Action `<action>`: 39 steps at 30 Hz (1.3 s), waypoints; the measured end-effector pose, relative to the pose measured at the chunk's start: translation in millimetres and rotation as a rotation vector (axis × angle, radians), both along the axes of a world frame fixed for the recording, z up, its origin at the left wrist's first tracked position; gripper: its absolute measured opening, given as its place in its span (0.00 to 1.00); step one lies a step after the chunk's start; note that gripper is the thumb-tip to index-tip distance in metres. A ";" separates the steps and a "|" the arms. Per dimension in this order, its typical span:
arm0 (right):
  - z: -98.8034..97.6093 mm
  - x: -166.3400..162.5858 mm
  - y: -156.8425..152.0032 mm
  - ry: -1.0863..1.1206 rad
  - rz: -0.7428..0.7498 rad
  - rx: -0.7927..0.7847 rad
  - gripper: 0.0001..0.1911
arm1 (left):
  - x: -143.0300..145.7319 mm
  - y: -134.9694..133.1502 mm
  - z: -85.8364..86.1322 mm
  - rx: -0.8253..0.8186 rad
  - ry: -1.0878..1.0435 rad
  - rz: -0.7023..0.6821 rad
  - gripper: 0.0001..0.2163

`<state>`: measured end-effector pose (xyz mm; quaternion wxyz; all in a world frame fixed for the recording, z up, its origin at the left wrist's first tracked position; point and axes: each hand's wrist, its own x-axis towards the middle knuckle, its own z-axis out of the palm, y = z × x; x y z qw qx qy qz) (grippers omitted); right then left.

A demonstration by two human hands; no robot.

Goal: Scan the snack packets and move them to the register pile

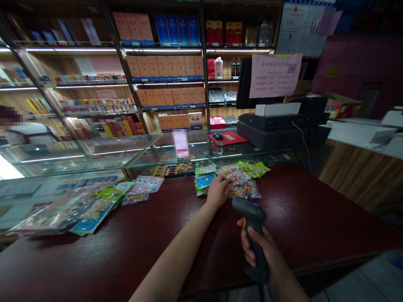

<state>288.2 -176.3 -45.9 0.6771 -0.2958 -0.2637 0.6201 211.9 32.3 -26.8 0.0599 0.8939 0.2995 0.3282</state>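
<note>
Closest in, a scanner (252,214) points across the dark counter (315,209) at a heap of snack packets (244,180) by the far edge. More packets (88,205) lie spread well to the left. Behind them, a glass case (94,155) holds small goods, a register (280,121) stands to the right, and wall shelves (166,67) carry rows of boxes. The right hand (262,251) is clenched around the scanner's grip. The left hand (217,191) rests, fingers bent, on the heap; it may be pinching a packet, but I cannot tell.
</note>
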 end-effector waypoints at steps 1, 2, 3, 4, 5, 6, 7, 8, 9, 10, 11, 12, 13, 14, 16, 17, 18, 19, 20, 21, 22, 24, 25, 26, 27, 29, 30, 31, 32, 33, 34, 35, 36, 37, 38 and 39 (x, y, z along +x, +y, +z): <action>0.0 0.1 -0.2 -0.001 -0.006 0.001 0.17 | -1.6 -1.6 -1.0 0.004 -0.001 -0.008 0.16; 0.2 0.3 -0.5 -0.002 -0.012 0.000 0.17 | -3.3 -3.0 -1.5 0.005 -0.002 -0.017 0.18; 0.4 0.4 -0.8 -0.006 -0.011 0.000 0.17 | -5.2 -4.4 -1.5 0.002 -0.001 -0.024 0.18; 0.6 0.6 -1.1 -0.012 -0.006 0.001 0.17 | -7.4 -5.8 -1.1 -0.003 0.000 -0.031 0.19; 0.8 0.8 -1.4 -0.019 0.002 0.003 0.18 | -9.8 -7.2 -0.4 -0.009 0.002 -0.038 0.19; 0.9 1.0 -1.7 -0.026 0.003 0.005 0.18 | -12.6 -8.6 0.5 -0.014 0.004 -0.041 0.19; 0.9 1.2 -2.1 -0.032 0.001 0.004 0.17 | -15.9 -10.0 1.5 -0.017 0.005 -0.041 0.19; 0.8 1.5 -2.6 -0.037 -0.005 0.001 0.17 | -19.7 -11.6 2.6 -0.017 0.005 -0.038 0.18; 0.8 1.7 -3.2 -0.044 -0.005 -0.002 0.17 | -24.1 -13.2 3.6 -0.017 0.005 -0.033 0.18; 0.7 1.9 -4.1 -0.051 -0.002 -0.006 0.17 | -29.2 -14.8 4.6 -0.015 0.006 -0.027 0.18; 0.6 2.1 -5.1 -0.057 -0.001 -0.010 0.17 | -35.1 -16.4 5.5 -0.012 0.010 -0.022 0.17; 0.7 2.2 -6.2 -0.062 -0.002 -0.014 0.17 | -41.8 -18.1 6.2 -0.009 0.017 -0.016 0.17; 0.9 2.3 -7.5 -0.065 -0.008 -0.017 0.16 | -49.4 -19.7 6.8 -0.006 0.026 -0.008 0.17; 1.3 2.1 -8.8 -0.066 -0.016 -0.024 0.16 | -57.7 -21.2 7.4 -0.004 0.035 0.005 0.17; 2.8 0.8 -11.2 -0.070 -0.017 -0.045 0.16 | -76.3 -23.7 8.4 -0.006 0.048 0.046 0.17; 3.8 -0.8 -12.1 -0.077 -0.029 -0.059 0.16 | -86.4 -24.6 9.0 -0.009 0.052 0.069 0.17; 5.1 -3.2 -12.8 -0.094 -0.039 -0.071 0.16 | -96.9 -25.4 9.6 -0.012 0.054 0.091 0.17; 6.4 -6.5 -13.3 -0.114 -0.044 -0.081 0.16 | -107.6 -25.9 10.3 -0.016 0.054 0.109 0.16; 7.8 -10.9 -13.5 -0.138 -0.045 -0.088 0.17 | -118.5 -26.1 11.0 -0.020 0.052 0.124 0.16; 9.3 -16.2 -13.5 -0.162 -0.038 -0.094 0.17 | -129.5 -26.0 11.6 -0.024 0.049 0.140 0.15; 10.7 -22.2 -13.2 -0.180 -0.024 -0.097 0.18 | -140.6 -25.5 12.0 -0.029 0.045 0.159 0.15; 13.5 -35.6 -11.8 -0.199 0.005 -0.096 0.18 | -163.2 -22.9 12.4 -0.034 0.034 0.214 0.14; 14.8 -42.2 -10.7 -0.200 0.017 -0.091 0.18 | -174.7 -20.7 12.4 -0.035 0.031 0.251 0.14; 15.8 -48.2 -9.2 -0.201 0.027 -0.084 0.17 | -186.4 -18.0 12.3 -0.037 0.033 0.295 0.13; 16.6 -53.5 -7.5 -0.201 0.034 -0.075 0.17 | -198.2 -14.7 12.2 -0.038 0.040 0.345 0.13; 17.0 -60.8 -3.7 -0.201 0.044 -0.057 0.16 | -221.9 -6.5 12.8 -0.049 0.072 0.478 0.13; 16.6 -62.8 -1.8 -0.198 0.051 -0.049 0.16 | -233.5 -1.8 13.5 -0.053 0.090 0.561 0.13; 15.9 -63.9 -0.2 -0.189 0.058 -0.039 0.16 | -244.9 3.1 14.4 -0.063 0.108 0.646 0.13; 14.9 -64.1 1.2 -0.178 0.065 -0.030 0.16 | -255.8 8.2 15.4 -0.069 0.124 0.723 0.13; 13.8 -63.9 2.3 -0.166 0.071 -0.023 0.16 | -266.2 13.5 16.4 -0.073 0.137 0.795 0.14; 12.6 -63.3 3.0 -0.158 0.073 -0.020 0.16 | -276.1 18.7 17.1 -0.072 0.158 0.846 0.14; 11.4 -62.6 3.5 -0.152 0.072 -0.019 0.16 | -285.1 23.7 17.4 -0.071 0.183 0.877 0.14; 10.3 -61.9 3.8 -0.152 0.070 -0.022 0.16 | -293.3 28.4 17.2 -0.074 0.211 0.876 0.14; 9.4 -61.2 4.0 -0.153 0.068 -0.027 0.16 | -300.4 32.4 16.4 -0.083 0.240 0.849 0.14; 8.6 -60.7 4.2 -0.154 0.069 -0.032 0.15 | -306.3 35.8 15.2 -0.095 0.266 0.811 0.15; 7.7 -60.1 4.5 -0.154 0.070 -0.034 0.15 | -311.0 38.1 13.6 -0.106 0.288 0.771 0.15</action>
